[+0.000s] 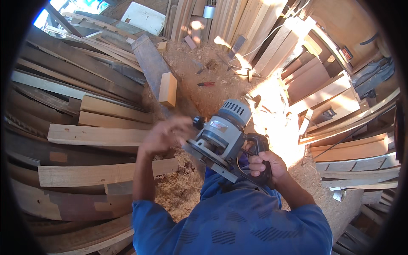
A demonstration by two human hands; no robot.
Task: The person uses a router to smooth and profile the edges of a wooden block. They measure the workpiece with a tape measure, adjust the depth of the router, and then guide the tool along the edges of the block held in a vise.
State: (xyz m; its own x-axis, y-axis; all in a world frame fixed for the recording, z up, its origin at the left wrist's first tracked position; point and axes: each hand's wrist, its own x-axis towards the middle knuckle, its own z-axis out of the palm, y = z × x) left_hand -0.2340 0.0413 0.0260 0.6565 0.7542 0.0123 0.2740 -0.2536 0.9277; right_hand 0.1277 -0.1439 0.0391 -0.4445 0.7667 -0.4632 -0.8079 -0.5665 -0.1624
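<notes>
A grey wood router point(225, 134) with a black D-shaped handle hangs tilted in front of my blue shirt. My right hand point(270, 165) is wrapped round that handle. Smeared by motion, my left hand point(168, 131) is beside the router's base and its black knob point(199, 122); whether it touches the base I cannot tell. Beyond the left hand, a short pale wood block point(168, 90) rests on a long dark board point(148, 57). The router's bit is hidden from this view.
Rows of planks point(97, 135) are stacked along the left. More boards point(340, 97) lie at the right, and lumber point(238, 19) leans at the back. Red-handled pliers point(206, 84) lie on the dusty floor. Sawdust point(178, 187) is heaped by my left arm.
</notes>
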